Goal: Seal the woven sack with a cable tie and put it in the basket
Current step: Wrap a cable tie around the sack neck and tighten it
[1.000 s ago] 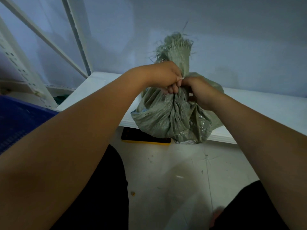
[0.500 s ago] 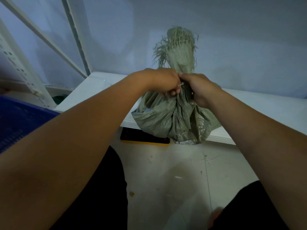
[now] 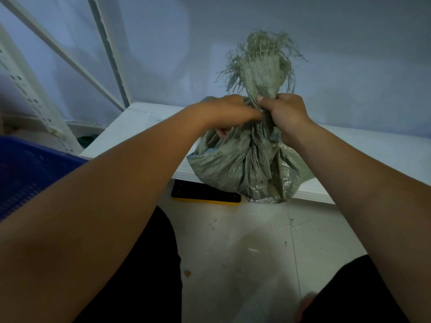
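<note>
2 hands [image 3: 263,113] stay clenched on the sack [image 3: 247,164] neck, left now blurred lower.

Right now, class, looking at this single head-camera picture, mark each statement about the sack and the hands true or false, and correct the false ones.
1. The right hand grips the gathered neck of the woven sack. True.
2. The sack lies inside the blue basket. False: it sits on the edge of the white shelf, away from the basket.
3. The sack's frayed top points upward above the hands. True.
4. The left hand rests on the floor. False: it is at the sack's neck, beside the right hand.
</note>
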`<state>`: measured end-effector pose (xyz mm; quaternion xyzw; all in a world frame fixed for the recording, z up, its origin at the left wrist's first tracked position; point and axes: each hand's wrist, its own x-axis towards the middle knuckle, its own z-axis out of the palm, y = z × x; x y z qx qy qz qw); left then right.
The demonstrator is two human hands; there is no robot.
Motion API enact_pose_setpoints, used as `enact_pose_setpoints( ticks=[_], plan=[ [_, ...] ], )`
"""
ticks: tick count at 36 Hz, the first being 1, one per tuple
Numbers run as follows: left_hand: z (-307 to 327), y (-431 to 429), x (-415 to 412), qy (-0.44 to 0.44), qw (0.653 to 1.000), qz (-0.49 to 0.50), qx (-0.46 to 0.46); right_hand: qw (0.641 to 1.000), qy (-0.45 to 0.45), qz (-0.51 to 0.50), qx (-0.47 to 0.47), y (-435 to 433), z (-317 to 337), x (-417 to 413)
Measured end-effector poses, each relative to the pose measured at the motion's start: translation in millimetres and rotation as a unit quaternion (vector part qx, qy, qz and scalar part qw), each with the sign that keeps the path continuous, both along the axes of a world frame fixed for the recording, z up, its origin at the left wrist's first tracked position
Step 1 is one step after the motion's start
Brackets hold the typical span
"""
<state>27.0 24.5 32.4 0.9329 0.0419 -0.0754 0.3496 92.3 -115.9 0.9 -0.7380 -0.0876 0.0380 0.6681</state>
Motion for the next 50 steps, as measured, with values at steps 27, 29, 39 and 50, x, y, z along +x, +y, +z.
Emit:
enact_pose_setpoints(
  ticks=[27,29,39,50],
  plan=[
    [-15,-19,7,-0.037,0.911,0.112,-0.396,0.982,0.14,0.027,0.122,-3,24,-19],
    [-18,-18,10,-0.035,0.917,0.114,-0.38,0.982,0.152,0.025,0.112,-4,22,-16],
    [-20,-7,16,0.025,0.947,0.073,-0.311,0.983,0.154,-0.013,0.101,-4,12,-9],
    [-19,0,14,0.028,0.96,0.056,-0.274,0.986,0.135,-0.035,0.096,-1,11,-6]
  ],
)
